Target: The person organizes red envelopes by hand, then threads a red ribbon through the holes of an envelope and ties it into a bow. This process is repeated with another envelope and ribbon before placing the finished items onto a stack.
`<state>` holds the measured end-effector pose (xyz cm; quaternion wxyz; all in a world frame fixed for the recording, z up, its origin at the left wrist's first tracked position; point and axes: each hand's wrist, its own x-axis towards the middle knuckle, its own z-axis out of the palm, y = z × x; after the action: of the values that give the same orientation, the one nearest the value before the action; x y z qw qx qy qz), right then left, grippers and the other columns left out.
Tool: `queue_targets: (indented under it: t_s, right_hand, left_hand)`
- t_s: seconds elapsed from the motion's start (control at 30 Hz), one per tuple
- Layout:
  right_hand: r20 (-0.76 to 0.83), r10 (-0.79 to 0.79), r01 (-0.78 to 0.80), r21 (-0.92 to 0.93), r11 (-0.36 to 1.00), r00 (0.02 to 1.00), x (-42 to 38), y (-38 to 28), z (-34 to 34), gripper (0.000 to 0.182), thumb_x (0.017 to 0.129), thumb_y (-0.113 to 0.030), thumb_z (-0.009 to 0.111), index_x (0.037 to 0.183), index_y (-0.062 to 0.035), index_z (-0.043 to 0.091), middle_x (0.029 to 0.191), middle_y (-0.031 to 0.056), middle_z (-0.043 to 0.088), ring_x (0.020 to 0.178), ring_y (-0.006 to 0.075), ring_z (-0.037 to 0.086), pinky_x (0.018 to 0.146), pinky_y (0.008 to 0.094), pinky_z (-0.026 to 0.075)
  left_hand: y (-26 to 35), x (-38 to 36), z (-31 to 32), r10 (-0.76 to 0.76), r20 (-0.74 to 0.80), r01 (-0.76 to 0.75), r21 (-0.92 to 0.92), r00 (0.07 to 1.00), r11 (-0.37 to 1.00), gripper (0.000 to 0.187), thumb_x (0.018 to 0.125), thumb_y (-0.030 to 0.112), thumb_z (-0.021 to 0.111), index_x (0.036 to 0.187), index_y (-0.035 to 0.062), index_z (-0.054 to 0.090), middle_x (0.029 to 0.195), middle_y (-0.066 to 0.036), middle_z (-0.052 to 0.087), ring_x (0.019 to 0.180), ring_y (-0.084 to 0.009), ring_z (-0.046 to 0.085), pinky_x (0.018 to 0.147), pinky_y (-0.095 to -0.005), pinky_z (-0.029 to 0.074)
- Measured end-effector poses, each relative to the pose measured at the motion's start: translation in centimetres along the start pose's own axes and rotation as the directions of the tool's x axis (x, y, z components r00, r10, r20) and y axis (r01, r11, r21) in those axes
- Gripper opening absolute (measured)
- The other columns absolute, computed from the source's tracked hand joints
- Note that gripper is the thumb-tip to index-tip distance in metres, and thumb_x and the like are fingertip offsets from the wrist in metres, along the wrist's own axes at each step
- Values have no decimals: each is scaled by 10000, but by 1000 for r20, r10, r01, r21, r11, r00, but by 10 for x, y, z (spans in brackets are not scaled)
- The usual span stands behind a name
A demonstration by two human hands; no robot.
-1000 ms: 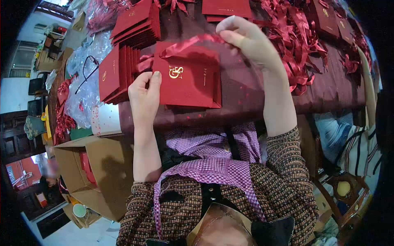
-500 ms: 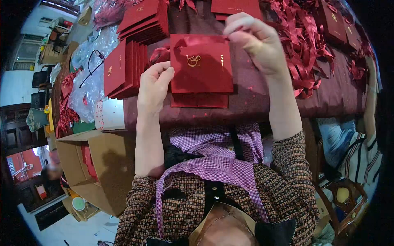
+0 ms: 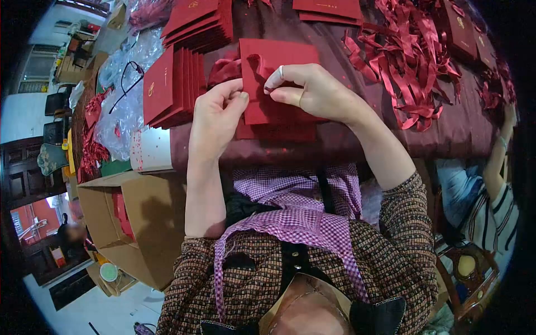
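Observation:
A flat red gift bag [image 3: 293,51] lies before me on the cloth-covered table, with another red bag [image 3: 279,132] partly showing beneath it. My left hand [image 3: 219,114] pinches its left edge between thumb and fingers. Closed over the front of the bag, my right hand [image 3: 318,94] wears a white band on one finger. Its fingertips pinch a dark red ribbon [image 3: 255,64] that runs down the bag's face. More bunched ribbon [image 3: 225,70] lies just left of the bag. No gold print shows on the bag's visible part.
Stacks of red bags [image 3: 173,84] stand at left, beside crumpled clear plastic [image 3: 109,125] and eyeglasses [image 3: 127,86]. Loose red ribbons [image 3: 410,67] are heaped at right. An open cardboard box [image 3: 148,223] sits below the table's left edge. Another person's arm [image 3: 497,156] reaches in at far right.
My right hand has moved down and left from the bag's upper right corner to its front. My left hand stays at the left edge. The gold print seen earlier no longer shows.

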<state>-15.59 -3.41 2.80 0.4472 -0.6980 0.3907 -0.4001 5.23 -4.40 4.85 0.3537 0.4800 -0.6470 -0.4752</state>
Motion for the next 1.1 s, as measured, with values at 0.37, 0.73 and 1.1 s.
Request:
queue_targets:
  t_s: [0.37,0.73,1.1]
  right_hand:
    - [131,-57,91,-267,959,990,-3,1,-2,145,881,-137,575,887,7,587,804,156,605,818,328,580,744,405,455]
    - [145,-54,97,-309,946,988,-3,0,-1,168,838,-158,608,853,8,594,786,159,606,814,340,584,756,415,440]
    - [125,-37,72,-290,954,991,-2,-5,-1,185,806,-182,596,816,-4,645,784,208,645,783,383,627,717,450,485]
  left_hand:
    - [-9,-8,2,24,175,8,-179,984,984,451,785,-71,609,1229,-46,536,887,11,526,777,-54,481,712,-188,426]
    - [-2,-10,4,-38,134,50,-89,990,995,346,803,-72,590,1147,-53,556,981,-48,609,854,-74,549,774,-202,452]
    - [4,-17,12,55,82,-55,-10,995,998,299,811,-47,599,1109,-28,579,885,-5,611,726,-47,492,674,-198,441]
